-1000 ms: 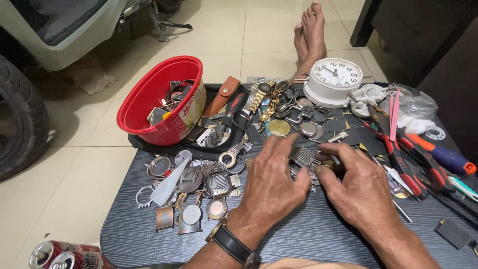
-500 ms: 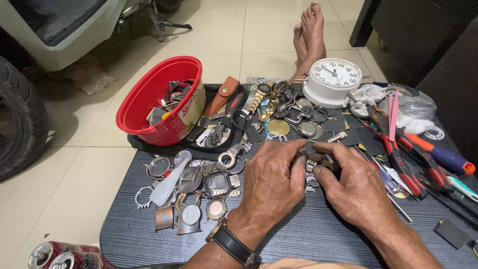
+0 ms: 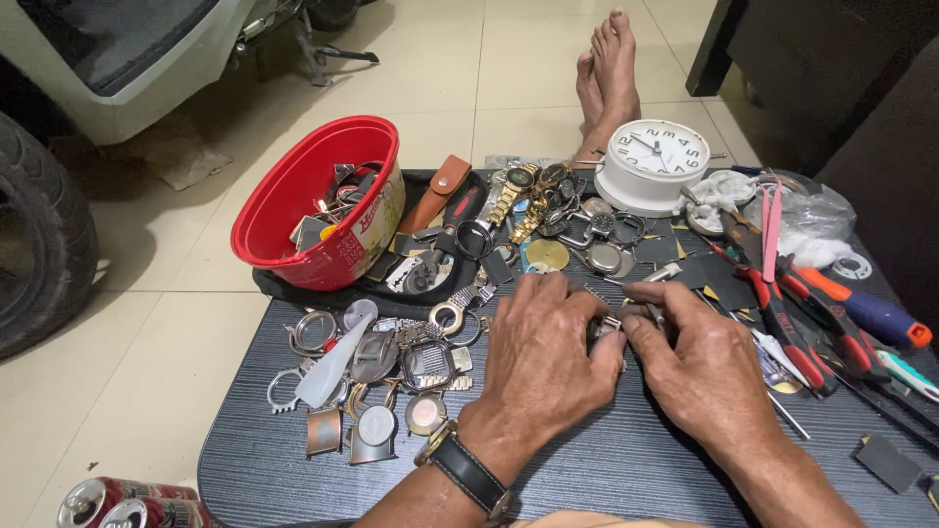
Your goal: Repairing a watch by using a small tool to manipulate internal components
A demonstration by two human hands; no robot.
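Both hands are sliding left along the bench (image 3: pixel 606 469) now: left hand (image 3: pixel 543 357) and right hand (image 3: pixel 704 367) pinching a metal watch band (image 3: pixel 606 326) between them, near the watch cases (image 3: pixel 391 367).

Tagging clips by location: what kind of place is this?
Likely an informal floor-level watch repair spot: a low dark table strewn with watch cases and parts, pliers, a white clock, on tiled floor beside a scooter.

Mostly hidden between left hand (image 3: pixel 543 357) and right hand (image 3: pixel 699 367): small metal piece (image 3: pixel 608 326), kind impossible to tell.
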